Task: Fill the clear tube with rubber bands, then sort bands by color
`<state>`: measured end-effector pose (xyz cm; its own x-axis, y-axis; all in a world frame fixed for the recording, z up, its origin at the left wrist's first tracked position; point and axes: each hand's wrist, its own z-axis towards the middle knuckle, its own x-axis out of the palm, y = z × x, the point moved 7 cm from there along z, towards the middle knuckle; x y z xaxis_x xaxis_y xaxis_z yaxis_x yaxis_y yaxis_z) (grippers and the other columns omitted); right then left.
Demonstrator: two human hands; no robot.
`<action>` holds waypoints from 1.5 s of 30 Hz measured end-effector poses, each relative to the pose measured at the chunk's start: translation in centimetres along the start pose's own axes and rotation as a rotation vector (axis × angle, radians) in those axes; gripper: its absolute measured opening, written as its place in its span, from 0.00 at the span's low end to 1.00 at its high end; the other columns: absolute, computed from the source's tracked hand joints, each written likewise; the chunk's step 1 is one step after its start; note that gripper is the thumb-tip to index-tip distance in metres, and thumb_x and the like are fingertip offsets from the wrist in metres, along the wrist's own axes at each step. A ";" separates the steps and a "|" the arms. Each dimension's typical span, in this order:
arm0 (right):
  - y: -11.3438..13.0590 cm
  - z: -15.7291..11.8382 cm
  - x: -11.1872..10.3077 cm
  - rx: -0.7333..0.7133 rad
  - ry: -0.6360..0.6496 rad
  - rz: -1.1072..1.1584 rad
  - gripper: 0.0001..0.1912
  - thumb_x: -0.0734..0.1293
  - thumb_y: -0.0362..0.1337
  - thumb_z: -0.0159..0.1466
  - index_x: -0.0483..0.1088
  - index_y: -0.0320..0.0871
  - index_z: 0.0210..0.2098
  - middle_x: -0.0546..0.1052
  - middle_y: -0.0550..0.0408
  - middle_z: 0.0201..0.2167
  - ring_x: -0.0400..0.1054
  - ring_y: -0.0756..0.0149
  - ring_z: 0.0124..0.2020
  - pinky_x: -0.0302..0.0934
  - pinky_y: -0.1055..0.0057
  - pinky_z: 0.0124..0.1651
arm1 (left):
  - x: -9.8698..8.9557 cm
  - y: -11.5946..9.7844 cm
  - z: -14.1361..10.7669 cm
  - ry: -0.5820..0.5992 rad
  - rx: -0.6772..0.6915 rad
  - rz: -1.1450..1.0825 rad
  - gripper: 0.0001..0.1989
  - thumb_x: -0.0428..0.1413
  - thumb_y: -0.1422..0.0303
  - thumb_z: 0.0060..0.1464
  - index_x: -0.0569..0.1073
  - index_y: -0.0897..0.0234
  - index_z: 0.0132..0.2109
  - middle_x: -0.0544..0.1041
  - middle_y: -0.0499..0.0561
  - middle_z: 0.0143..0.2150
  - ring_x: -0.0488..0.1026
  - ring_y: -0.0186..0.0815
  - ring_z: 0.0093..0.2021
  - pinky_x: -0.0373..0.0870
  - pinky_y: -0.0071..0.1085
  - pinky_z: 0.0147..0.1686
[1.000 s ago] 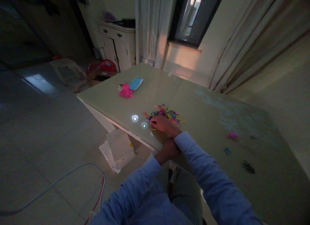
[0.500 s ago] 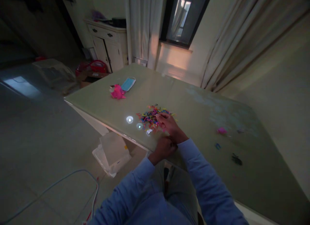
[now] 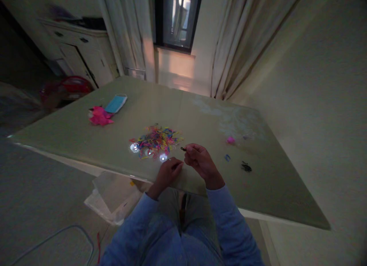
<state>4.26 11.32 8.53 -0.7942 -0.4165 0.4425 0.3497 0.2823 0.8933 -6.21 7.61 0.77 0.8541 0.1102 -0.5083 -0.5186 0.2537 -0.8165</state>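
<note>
My right hand (image 3: 200, 161) is raised over the near part of the table, thumb and forefinger pinching a small black elastic band (image 3: 183, 148). Just to its left rests my left hand (image 3: 169, 172) by the table's near edge, fingers curled with their tips together. Whether anything is inside them is hidden. Beyond both hands lies a loose pile of small bands (image 3: 157, 138) in pink, yellow, blue, red and black. Off to the right are a little heap of black bands (image 3: 246, 166), a few blue bands (image 3: 227, 158) and a pink clump (image 3: 231, 140).
A blue face mask (image 3: 116, 104) and crumpled pink wrapping (image 3: 100, 116) lie on the table (image 3: 200, 117) at the left. Bright light reflections show beside the pile. A white cabinet (image 3: 83, 52) stands behind. Below the front edge are a pale bag (image 3: 111, 197) and a cable (image 3: 65, 227).
My right hand has left the pile and moved right, now with a black band in its fingertips. My hands have come uncrossed. The view has swung to the right.
</note>
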 end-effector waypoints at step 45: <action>0.1 -12.7 -13.7 -0.310 -0.483 -1.029 0.14 0.64 0.44 0.66 0.80 0.44 0.37 0.83 0.49 0.35 0.77 0.61 0.36 0.70 0.68 0.42 | -0.8 0.9 0.5 -0.032 -0.115 0.032 0.16 0.54 0.55 0.56 0.79 0.62 0.35 0.81 0.52 0.34 0.76 0.38 0.36 0.70 0.32 0.38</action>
<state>21.47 6.03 3.57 -0.8554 0.0636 -0.5140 -0.5127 -0.2452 0.8228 -7.33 8.21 0.63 0.8369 0.1479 -0.5270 -0.5451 0.1382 -0.8269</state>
